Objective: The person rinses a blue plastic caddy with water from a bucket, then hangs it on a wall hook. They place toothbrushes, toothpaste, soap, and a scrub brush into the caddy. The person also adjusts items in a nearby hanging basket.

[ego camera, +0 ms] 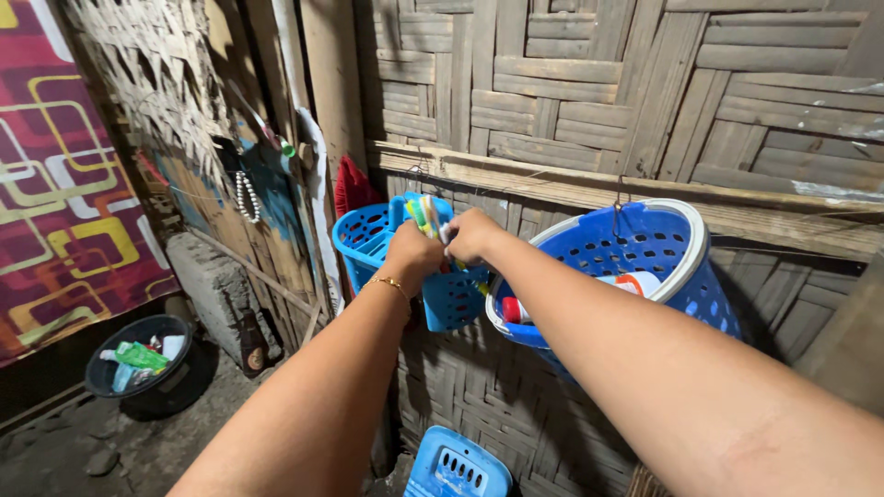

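Note:
My left hand (412,251) and my right hand (471,236) are both raised at a small light-blue perforated basket (368,241) that hangs on a woven bamboo wall. Several toothbrushes (424,215) stand in that basket, and both hands are closed around their handles near the basket's rim. A gold bracelet circles my left wrist. Just to the right hangs a bigger dark-blue basket (663,241) with a white rim; a white tube with a red cap (516,311) lies inside it, partly hidden behind my right forearm.
A black bowl (138,366) with sachets sits on the dirt floor at lower left, beside a concrete block (216,290). Another light-blue plastic piece (456,468) shows at the bottom. A patterned red cloth (64,184) hangs at left. A bead string (246,197) hangs on the wall.

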